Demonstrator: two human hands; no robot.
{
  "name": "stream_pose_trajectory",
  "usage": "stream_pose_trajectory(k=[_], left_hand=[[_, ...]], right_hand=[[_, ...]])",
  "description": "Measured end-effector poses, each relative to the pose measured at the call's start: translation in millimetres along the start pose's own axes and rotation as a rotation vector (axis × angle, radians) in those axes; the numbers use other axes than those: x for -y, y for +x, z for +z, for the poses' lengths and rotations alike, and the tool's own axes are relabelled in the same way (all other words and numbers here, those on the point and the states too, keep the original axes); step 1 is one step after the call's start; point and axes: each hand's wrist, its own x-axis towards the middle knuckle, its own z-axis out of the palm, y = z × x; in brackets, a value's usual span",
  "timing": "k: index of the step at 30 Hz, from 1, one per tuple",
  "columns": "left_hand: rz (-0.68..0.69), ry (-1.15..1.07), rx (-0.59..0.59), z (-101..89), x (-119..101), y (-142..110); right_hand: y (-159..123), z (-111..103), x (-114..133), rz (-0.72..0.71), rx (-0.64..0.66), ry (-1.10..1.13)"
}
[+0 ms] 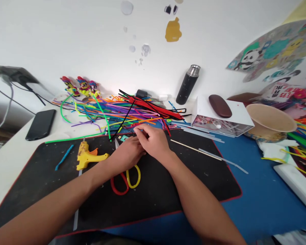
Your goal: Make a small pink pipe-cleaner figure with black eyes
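My left hand (130,152) and my right hand (154,140) meet above the black mat (193,183), fingers curled in against each other. Whatever they pinch is hidden behind the fingers. Scissors with one red and one yellow handle (120,184) lie on the mat below my left hand, which covers part of their blades. To the left rests a yellow glue gun (85,157), a clear glue stick projecting from its rear. A short blue pipe cleaner (64,157) lies farther left. Just beyond my hands a small teal item (123,138) is partly visible.
A heap of coloured pipe cleaners (132,109) spreads along the wall. Behind it stand small figures (83,86) and a black flask (188,85). A phone (40,124) lies left. At right are a white box (234,110), a bowl (270,117), and loose glue sticks (201,131).
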Motion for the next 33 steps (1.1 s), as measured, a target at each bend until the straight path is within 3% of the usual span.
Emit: stream_pose_trajectory(k=[5,13,21,33], left_hand=[[-0.009,-0.022,-0.052,-3.9,0.0,-3.0],[-0.056,0.063,-0.002,-1.4,-4.6,0.6],[0.024,0.045,-0.058,4.3,-1.8,5.8],[0.015,-0.020,-0.104,-0.6,4.6,0.4]], right_hand=[[0.6,-0.8,0.2,0.000,0.000,0.012],[1.2,-1.4,1.4,-0.002,0.011,-0.002],[0.8,-1.0,2.1,-0.007,0.035,0.007],[1.8,-1.8,-0.2,-0.013,0.020,-0.005]])
